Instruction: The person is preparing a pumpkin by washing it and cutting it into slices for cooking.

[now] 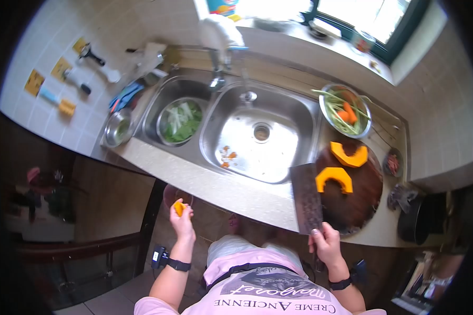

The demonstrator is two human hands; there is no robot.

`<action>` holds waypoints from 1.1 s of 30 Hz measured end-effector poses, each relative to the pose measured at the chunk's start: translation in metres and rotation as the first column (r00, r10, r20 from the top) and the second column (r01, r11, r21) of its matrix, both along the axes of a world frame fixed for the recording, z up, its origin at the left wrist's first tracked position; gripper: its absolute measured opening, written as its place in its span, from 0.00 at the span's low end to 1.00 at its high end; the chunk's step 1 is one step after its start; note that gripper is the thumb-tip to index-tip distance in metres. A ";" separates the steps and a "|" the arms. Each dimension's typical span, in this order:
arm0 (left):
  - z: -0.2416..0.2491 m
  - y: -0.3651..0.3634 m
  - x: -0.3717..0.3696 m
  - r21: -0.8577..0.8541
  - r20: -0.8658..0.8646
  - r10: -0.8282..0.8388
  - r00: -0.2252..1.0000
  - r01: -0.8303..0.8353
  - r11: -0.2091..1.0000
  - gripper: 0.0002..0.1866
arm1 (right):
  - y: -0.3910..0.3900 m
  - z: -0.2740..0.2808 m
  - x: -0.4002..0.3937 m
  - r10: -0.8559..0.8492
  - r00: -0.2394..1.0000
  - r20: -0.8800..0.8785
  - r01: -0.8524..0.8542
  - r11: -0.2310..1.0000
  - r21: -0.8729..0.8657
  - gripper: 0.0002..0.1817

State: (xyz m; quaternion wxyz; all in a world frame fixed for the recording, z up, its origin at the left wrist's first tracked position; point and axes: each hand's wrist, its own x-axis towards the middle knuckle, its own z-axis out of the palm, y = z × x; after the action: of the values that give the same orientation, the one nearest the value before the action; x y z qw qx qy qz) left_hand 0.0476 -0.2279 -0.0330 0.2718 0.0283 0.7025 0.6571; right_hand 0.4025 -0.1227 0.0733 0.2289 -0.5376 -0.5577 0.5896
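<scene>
My left hand (183, 223) is closed on a small orange pumpkin piece (179, 208), held out past the counter's front edge beside a pinkish bin (169, 197) on the floor. With my right hand (327, 244) I grip the handle of a cleaver (306, 197). Its broad dark blade points away from me, at the left edge of the round wooden cutting board (362, 205). Two curved pumpkin pieces lie on that board: a nearer one (342, 175) and a farther one (356, 158).
Orange scraps (226, 157) lie in the large sink basin (210, 142). Leafy greens (181, 119) fill a bowl in the smaller basin. Behind the board stands a metal bowl (331, 128) of carrots and green stalks. The faucet (216, 81) rises behind the sinks; a small bowl (392, 161) sits right.
</scene>
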 end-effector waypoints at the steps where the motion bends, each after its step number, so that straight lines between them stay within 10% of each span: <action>1: -0.012 -0.018 -0.029 -0.034 -0.024 0.050 0.998 -0.051 0.998 0.17 | 0.002 -0.001 -0.010 -0.039 0.999 -0.010 0.039 0.999 0.002 0.10; 9: -0.091 -0.076 -0.189 -0.536 -0.079 0.167 0.983 -0.183 0.824 0.45 | 0.000 -0.005 -0.049 -0.235 0.962 -0.141 0.238 0.971 0.003 0.07; 14: -0.026 -0.015 -0.164 -0.201 -0.361 0.262 0.895 -0.349 0.915 0.34 | -0.013 -0.013 -0.024 -0.399 0.911 -0.110 0.401 0.916 0.000 0.06; 20: 0.044 0.101 -0.031 0.010 -0.640 -0.188 0.745 0.252 0.968 0.22 | -0.011 -0.022 0.041 -0.586 0.805 -0.091 0.589 0.808 0.010 0.04; 24: 0.062 0.168 0.103 -0.176 -0.670 -0.640 0.377 0.756 0.630 0.19 | -0.006 -0.029 0.091 -0.658 0.743 -0.123 0.663 0.748 0.001 0.04; 27: 0.036 0.204 0.189 -0.381 -0.698 -0.715 0.035 0.828 0.412 0.23 | -0.004 -0.034 0.128 -0.681 0.726 -0.095 0.685 0.728 0.015 0.04; 33: -0.004 0.247 0.268 -0.562 -0.627 -0.779 -0.007 0.695 0.447 0.22 | -0.004 -0.044 0.185 -0.694 0.714 -0.091 0.697 0.717 -0.004 0.06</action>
State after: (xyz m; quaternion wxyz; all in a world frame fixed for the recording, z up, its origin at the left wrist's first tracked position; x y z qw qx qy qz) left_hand 0.3159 0.0195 -0.0374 0.2006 0.6905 0.6380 0.2756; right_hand 0.5871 -0.1268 0.0288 0.4654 -0.6785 -0.3133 0.4743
